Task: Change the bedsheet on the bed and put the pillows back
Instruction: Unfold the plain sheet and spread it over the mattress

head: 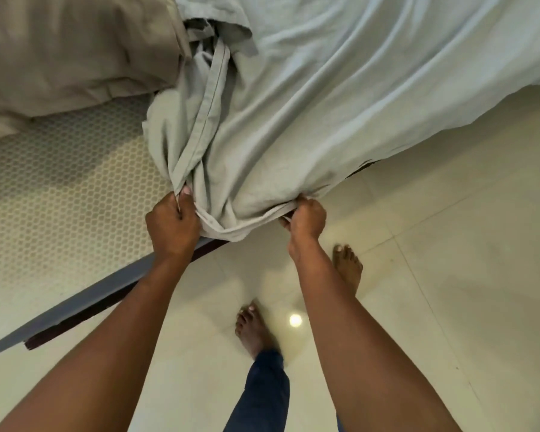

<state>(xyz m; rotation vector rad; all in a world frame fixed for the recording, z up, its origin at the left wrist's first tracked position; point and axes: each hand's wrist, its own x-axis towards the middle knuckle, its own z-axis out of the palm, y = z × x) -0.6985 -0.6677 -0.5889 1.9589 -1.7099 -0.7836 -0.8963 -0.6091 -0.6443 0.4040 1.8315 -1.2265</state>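
A pale grey-green bedsheet [325, 98] lies crumpled across the bed and hangs over its near edge. My left hand [172, 224] grips a bunched hem of the sheet at the bed's side. About a forearm's length to the right, my right hand [306, 218] grips the same hem where it droops off the edge. The bare mattress [56, 194], with a honeycomb pattern, shows to the left of the sheet. A beige pillow [69, 48] rests at the top left on the mattress.
The bed's grey edge and dark wooden frame [75, 310] run diagonally at lower left. My bare feet [253, 325] stand on glossy cream floor tiles [449, 244] beside the bed.
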